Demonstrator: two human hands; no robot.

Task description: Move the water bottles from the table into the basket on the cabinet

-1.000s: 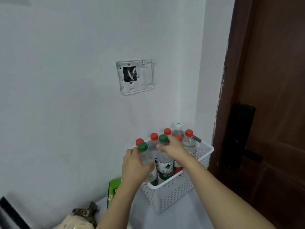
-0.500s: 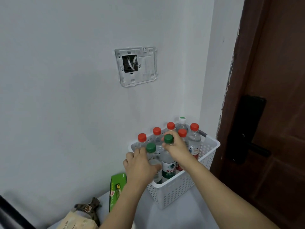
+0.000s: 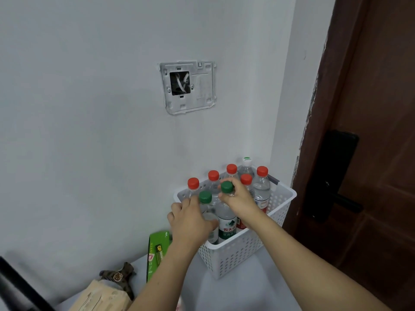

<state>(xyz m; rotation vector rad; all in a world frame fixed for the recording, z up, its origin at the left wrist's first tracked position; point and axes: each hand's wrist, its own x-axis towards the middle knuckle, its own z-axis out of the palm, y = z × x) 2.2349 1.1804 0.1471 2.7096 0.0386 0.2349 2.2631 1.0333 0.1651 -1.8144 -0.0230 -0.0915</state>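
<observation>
two green-capped bottles are going into the white basket (image 3: pixel 242 254) at once, and only the head view shows it. the left hand (image 3: pixel 190 221) wraps its fingers round the body of the nearer green-capped bottle (image 3: pixel 205 197), at the basket's near-left corner. the right hand (image 3: pixel 240 199) pinches the neck of the second green-capped bottle (image 3: pixel 226 221) just under its cap; the white and green label of that bottle shows above the basket wall.

compared with a second ago, both bottles sit lower: their bases are now below the basket rim, where earlier they rode higher over it. whether they have reached the basket floor i cannot tell, since the perforated wall hides that. neither hand has let go.

behind them stand five red-capped bottles (image 3: pixel 261 187) and one white-capped bottle (image 3: pixel 246 167), upright and packed close, filling the back and right of the basket. the basket rests on the pale cabinet top (image 3: pixel 258 295), close against the wall, beside a brown door (image 3: pixel 370 153).

left of the basket lies a green battery pack (image 3: pixel 157 250), with a small brown toy (image 3: pixel 119 277) and a paper bag (image 3: pixel 101 297) nearer the camera.

judging from this, the step in hand is nearly done: seat both bottles upright, release, and go back for any left on the worktop, which is out of sight.
</observation>
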